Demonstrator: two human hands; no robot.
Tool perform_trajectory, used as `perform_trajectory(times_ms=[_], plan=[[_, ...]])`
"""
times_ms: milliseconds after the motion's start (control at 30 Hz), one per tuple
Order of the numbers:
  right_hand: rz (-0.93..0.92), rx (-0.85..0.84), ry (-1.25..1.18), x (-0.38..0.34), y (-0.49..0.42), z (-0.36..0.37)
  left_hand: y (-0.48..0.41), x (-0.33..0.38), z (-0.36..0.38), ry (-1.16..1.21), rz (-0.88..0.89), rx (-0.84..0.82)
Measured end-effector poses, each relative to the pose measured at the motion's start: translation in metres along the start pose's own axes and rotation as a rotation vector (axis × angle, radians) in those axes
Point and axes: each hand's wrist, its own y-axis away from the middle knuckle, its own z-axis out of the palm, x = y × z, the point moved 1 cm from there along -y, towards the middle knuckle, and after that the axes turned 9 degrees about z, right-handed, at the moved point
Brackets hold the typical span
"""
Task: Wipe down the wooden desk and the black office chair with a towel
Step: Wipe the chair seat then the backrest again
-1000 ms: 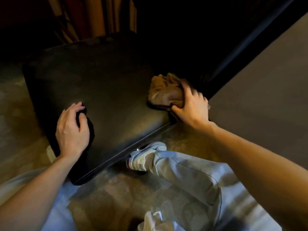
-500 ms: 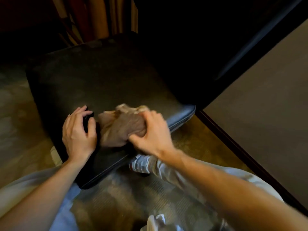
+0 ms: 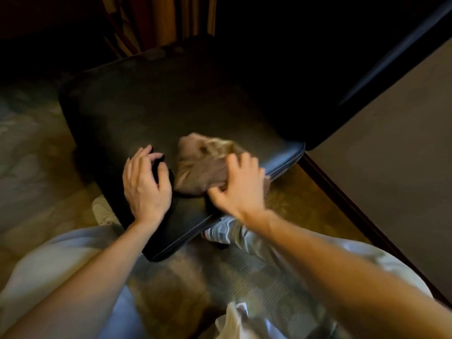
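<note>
The right hand [image 3: 241, 189] clamps its fingers on the bunched towel [image 3: 200, 165], lying on the chair seat [image 3: 171, 106] just ahead of them; the left hand [image 3: 144, 184] braces alongside, fingers loosely bent, holding nothing; flatter cloth and overlapping strokes would clean better.

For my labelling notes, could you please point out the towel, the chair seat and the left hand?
towel [image 3: 203, 167]: head view, bunched middle.
chair seat [image 3: 159, 106]: head view, bare cushion centre.
left hand [image 3: 144, 187]: head view, back of the hand.
</note>
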Motion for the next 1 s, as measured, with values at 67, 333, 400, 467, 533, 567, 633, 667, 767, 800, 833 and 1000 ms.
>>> perform_trajectory(times_ms=[67,333,400,467,533,567,633,667,767,800,833,1000], plan=[[-0.08,-0.082,-0.133,-0.027,0.031,0.013,0.0,0.002,0.0,0.073,-0.067,0.015],[-0.12,0.038,-0.291,0.025,-0.016,-0.05,-0.009,-0.009,-0.038,0.309,-0.254,0.036],[-0.104,-0.039,-0.088,0.038,-0.036,-0.054,-0.004,-0.022,-0.045,0.202,-0.317,0.034],[-0.054,-0.124,0.071,0.035,-0.034,-0.04,0.001,-0.03,-0.046,0.143,-0.381,-0.053],[-0.047,-0.111,0.05,0.012,-0.007,-0.015,0.005,-0.036,-0.045,0.167,-0.424,-0.146],[-0.076,-0.101,0.022,-0.004,0.015,0.0,0.004,-0.04,-0.046,0.186,-0.433,-0.168],[-0.204,-0.071,-0.013,-0.034,0.058,0.026,0.0,-0.045,-0.048,0.231,-0.438,-0.175],[-0.319,-0.062,-0.008,-0.049,0.078,0.039,-0.003,-0.049,-0.052,0.255,-0.449,-0.172],[-0.768,-0.133,0.109,-0.078,0.108,0.058,-0.011,-0.06,-0.064,0.299,-0.486,-0.173],[-0.823,-0.144,0.106,-0.079,0.108,0.056,-0.012,-0.062,-0.067,0.288,-0.49,-0.178],[-0.79,-0.118,0.058,-0.076,0.106,0.051,-0.01,-0.063,-0.069,0.269,-0.489,-0.182],[-0.061,0.155,-0.329,-0.006,0.078,0.008,0.003,-0.076,-0.076,0.242,-0.636,-0.246]])
